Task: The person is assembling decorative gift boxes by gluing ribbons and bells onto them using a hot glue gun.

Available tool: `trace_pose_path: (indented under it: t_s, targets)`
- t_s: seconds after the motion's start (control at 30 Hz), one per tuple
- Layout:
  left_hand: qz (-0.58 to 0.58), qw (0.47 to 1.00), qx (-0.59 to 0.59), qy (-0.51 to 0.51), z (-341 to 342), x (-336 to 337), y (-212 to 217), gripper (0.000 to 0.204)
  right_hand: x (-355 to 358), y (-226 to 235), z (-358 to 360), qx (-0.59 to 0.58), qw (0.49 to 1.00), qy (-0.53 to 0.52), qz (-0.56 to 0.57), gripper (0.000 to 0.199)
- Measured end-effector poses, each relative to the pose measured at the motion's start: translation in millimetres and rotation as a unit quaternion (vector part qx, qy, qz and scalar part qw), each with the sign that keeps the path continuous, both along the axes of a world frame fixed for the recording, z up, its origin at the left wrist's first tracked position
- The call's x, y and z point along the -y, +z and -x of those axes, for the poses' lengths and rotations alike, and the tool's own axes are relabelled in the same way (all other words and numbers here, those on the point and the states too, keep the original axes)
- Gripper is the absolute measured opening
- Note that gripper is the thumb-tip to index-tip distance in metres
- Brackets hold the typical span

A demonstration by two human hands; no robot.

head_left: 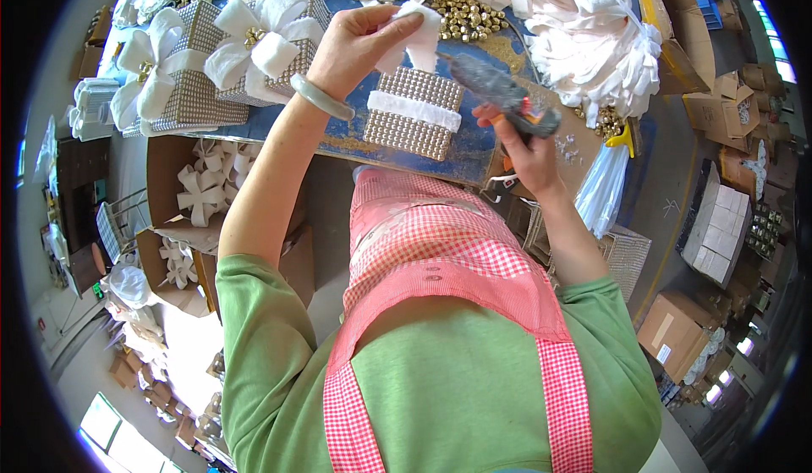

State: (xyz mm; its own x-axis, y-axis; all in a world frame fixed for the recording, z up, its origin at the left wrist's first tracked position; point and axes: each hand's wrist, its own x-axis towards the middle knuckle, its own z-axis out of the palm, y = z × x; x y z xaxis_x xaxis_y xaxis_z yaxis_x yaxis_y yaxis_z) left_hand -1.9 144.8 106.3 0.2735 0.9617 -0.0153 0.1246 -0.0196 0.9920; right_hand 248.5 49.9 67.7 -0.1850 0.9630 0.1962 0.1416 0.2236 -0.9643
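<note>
My left hand [355, 43] pinches a small white fabric piece [419, 40] above a studded silver box [412, 112] that has a white band across its top. The box lies on the blue worktable [474, 160]. My right hand [526, 153] grips a grey glue gun [501, 92] with an orange trigger, its nozzle pointing up-left toward the fabric piece. A pale green bangle [321, 98] sits on my left wrist.
Two finished studded boxes with white fabric flowers [254, 46] stand at the table's left. Gold bells [469, 14] lie scattered at the back, white fabric bundles [592, 37] at the right. Cardboard boxes of white flowers [199, 194] sit below left; more cartons [677, 333] on the floor right.
</note>
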Motion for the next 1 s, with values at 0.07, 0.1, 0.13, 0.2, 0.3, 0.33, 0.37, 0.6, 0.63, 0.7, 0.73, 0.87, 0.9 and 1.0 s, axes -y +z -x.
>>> trace_pose_path:
  t_s: [0.07, 0.1, 0.13, 0.2, 0.3, 0.33, 0.37, 0.6, 0.63, 0.7, 0.73, 0.87, 0.9, 1.0]
  targets:
    - [0.031, 0.999, -0.03, 0.006, 0.8, 12.6, 8.4, 0.034, 10.5, 10.4, -9.6, -0.065, 0.997, 0.018, 0.043, 0.027]
    - [0.033, 0.999, -0.036, -0.006, 2.4, 20.0, 3.3, 0.034, 12.8, 10.6, -15.7, -0.078, 0.995, 0.018, 0.067, 0.027]
    - [0.003, 0.999, -0.032, -0.017, 3.2, 29.9, 2.0, 0.032, 14.8, 10.1, -19.6, -0.091, 0.992, 0.017, 0.091, 0.028]
    - [0.056, 0.998, -0.015, -0.032, 5.1, 57.0, -8.2, 0.028, 19.1, 5.1, -23.1, -0.109, 0.988, -0.011, 0.105, 0.029]
    - [0.197, 0.98, 0.035, -0.024, 8.5, 101.5, -40.3, 0.025, 23.0, -6.2, -29.6, -0.097, 0.985, -0.07, 0.127, 0.033]
    - [0.199, 0.979, 0.037, -0.023, 11.0, 113.7, -56.5, 0.025, 24.9, -9.9, -29.9, -0.098, 0.984, -0.072, 0.129, 0.033]
    - [0.218, 0.975, 0.033, -0.011, 10.1, 122.9, -62.6, 0.025, 27.0, -13.6, -30.0, -0.091, 0.98, -0.077, 0.157, 0.034]
    - [0.196, 0.978, -0.065, 0.029, 7.2, 151.2, -124.2, 0.023, 30.4, -48.7, -18.2, -0.053, 0.968, -0.071, 0.233, 0.046]
    - [0.188, 0.979, -0.071, 0.033, 6.3, 152.6, -129.8, 0.024, 29.8, -52.2, -16.5, -0.053, 0.967, -0.069, 0.238, 0.047]
    - [0.192, 0.978, -0.078, 0.034, 3.0, 152.9, -135.0, 0.024, 28.4, -59.8, -16.6, -0.047, 0.965, -0.052, 0.253, 0.043]
    - [0.195, 0.976, -0.095, 0.037, 1.5, 153.0, -136.8, 0.025, 27.8, -62.8, -14.8, -0.084, 0.956, -0.057, 0.276, 0.043]
    - [0.164, 0.977, -0.128, 0.053, -5.3, 153.6, -149.7, 0.025, 27.4, -71.8, -13.9, -0.146, 0.934, -0.071, 0.319, 0.042]
    - [0.163, 0.977, -0.129, 0.051, -5.3, 152.5, -153.5, 0.025, 27.8, -72.9, -14.1, -0.159, 0.928, -0.074, 0.33, 0.042]
    - [-0.035, 0.965, -0.26, 0.017, -6.8, 148.0, -158.4, 0.024, 30.1, -75.6, -16.6, -0.166, 0.921, -0.084, 0.341, 0.042]
